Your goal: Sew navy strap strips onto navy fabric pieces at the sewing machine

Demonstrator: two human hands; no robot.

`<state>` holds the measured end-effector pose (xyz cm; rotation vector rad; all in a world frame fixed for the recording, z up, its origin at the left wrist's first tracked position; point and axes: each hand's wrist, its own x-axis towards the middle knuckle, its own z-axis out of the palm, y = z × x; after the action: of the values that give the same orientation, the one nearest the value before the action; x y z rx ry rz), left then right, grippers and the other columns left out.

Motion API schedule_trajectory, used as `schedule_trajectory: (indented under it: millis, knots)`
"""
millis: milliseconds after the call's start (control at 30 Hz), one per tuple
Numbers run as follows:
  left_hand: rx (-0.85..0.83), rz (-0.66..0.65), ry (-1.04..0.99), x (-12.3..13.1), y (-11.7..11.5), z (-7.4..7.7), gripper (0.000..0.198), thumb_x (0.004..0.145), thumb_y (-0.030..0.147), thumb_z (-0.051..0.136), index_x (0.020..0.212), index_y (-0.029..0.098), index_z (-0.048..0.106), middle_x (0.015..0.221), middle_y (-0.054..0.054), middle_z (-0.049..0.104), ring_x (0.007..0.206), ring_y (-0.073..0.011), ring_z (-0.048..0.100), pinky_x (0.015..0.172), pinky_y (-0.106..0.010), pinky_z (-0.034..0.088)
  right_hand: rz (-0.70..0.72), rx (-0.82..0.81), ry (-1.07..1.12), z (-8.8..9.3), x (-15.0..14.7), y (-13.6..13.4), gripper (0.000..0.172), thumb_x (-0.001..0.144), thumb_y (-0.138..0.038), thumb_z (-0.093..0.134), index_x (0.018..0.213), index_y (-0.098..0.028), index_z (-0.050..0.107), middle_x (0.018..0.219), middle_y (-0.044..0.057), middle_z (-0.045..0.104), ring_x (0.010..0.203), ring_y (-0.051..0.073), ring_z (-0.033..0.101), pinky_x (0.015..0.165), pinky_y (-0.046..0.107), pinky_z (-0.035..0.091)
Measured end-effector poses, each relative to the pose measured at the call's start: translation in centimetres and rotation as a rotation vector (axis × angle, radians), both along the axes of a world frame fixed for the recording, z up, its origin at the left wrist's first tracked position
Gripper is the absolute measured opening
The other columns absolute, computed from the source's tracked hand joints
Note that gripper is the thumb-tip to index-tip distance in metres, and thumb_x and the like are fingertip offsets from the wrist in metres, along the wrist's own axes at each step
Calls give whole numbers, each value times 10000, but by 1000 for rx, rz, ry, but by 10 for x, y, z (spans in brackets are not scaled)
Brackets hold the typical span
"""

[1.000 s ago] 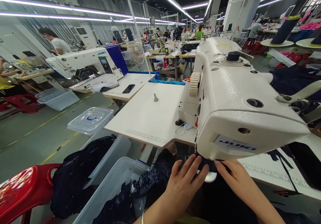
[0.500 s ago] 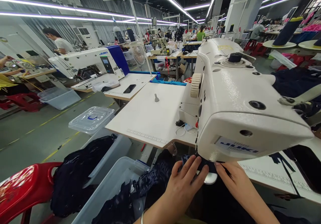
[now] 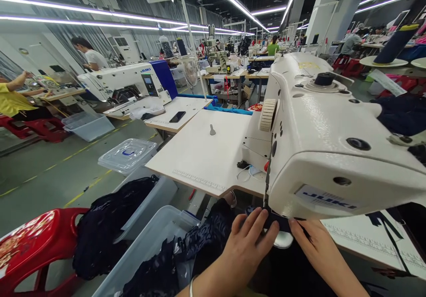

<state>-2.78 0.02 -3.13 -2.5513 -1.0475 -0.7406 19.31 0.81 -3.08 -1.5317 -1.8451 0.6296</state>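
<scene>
Dark navy fabric (image 3: 282,222) lies under the head of the white sewing machine (image 3: 313,164), over a rounded metal plate (image 3: 283,239). My left hand (image 3: 244,248) rests on it from the left, fingers stretched and a little apart, their tips close to the needle side. On the right, my right hand (image 3: 314,243) pinches the fabric's edge between thumb and fingers. The needle area is mostly hidden by the machine head and my fingers. More navy lace fabric (image 3: 213,230) runs from beside my left hand down towards the bin.
A clear plastic bin (image 3: 133,248) and a dark fabric pile (image 3: 109,221) stand left, near a red stool (image 3: 40,248). On the white tabletop (image 3: 193,150) lies a small grey tool (image 3: 212,130). Another sewing machine (image 3: 126,81) and a phone (image 3: 177,116) are beyond. A person in yellow (image 3: 15,99) sits far left.
The view has shifted slightly, so most things appear further right. My hands keep nearly the same places on the fabric. More of the person in yellow shows, with an arm raised.
</scene>
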Motion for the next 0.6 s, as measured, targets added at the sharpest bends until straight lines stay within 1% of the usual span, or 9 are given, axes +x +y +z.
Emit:
schedule_trajectory:
  millis: [67, 167, 267, 367, 467, 533, 600]
  knots:
    - [-26, -7, -10, -1, 0, -2, 400, 995, 151, 420, 1377, 231, 510, 1383, -95, 535, 1357, -235, 390, 1031, -367, 300, 8, 4, 15, 0, 0, 1, 347, 966, -433, 411, 890, -229, 682, 882, 100, 676, 901, 279, 630, 815, 403, 503]
    - [-59, -19, -75, -1, 1, -5, 394, 1005, 169, 422, 1387, 233, 494, 1382, -85, 537, 1363, -226, 379, 1054, -370, 282, 10, -5, 25, 0, -1, 2, 374, 973, -433, 390, 801, -226, 651, 834, 93, 664, 849, 271, 627, 761, 393, 500]
    - [-69, -29, -120, 0, 2, -6, 381, 999, 147, 418, 1358, 225, 521, 1357, -94, 554, 1358, -219, 385, 1054, -367, 291, 18, -9, 23, 0, -3, 2, 378, 986, -421, 369, 778, -229, 618, 846, 86, 652, 861, 259, 618, 778, 385, 493]
    - [-39, -42, -126, 2, 3, -4, 387, 985, 105, 401, 1327, 213, 547, 1335, -104, 562, 1336, -221, 411, 1036, -367, 317, 17, -25, 47, 3, -5, 1, 349, 999, -417, 348, 876, -232, 617, 980, 98, 647, 981, 257, 604, 833, 373, 494]
    - [-9, -33, -118, 4, 4, -3, 401, 980, 75, 383, 1306, 224, 563, 1315, -93, 573, 1307, -217, 438, 1020, -365, 328, 5, -68, 88, 6, -6, -1, 319, 1003, -438, 342, 1065, -242, 586, 1182, 109, 608, 1143, 255, 557, 916, 364, 486]
    - [-3, -25, -103, 5, 4, -2, 399, 987, 81, 372, 1298, 229, 571, 1309, -87, 576, 1292, -221, 448, 1010, -367, 331, -24, -102, 112, 9, -6, -3, 331, 999, -461, 347, 1188, -254, 524, 1250, 105, 585, 1178, 248, 546, 936, 361, 488]
    - [10, -18, -100, 7, 4, 0, 397, 989, 88, 363, 1286, 233, 583, 1297, -83, 583, 1277, -231, 457, 1004, -372, 333, -60, -121, 127, 11, -5, -5, 354, 995, -479, 354, 1250, -262, 467, 1265, 103, 581, 1178, 244, 554, 925, 357, 501]
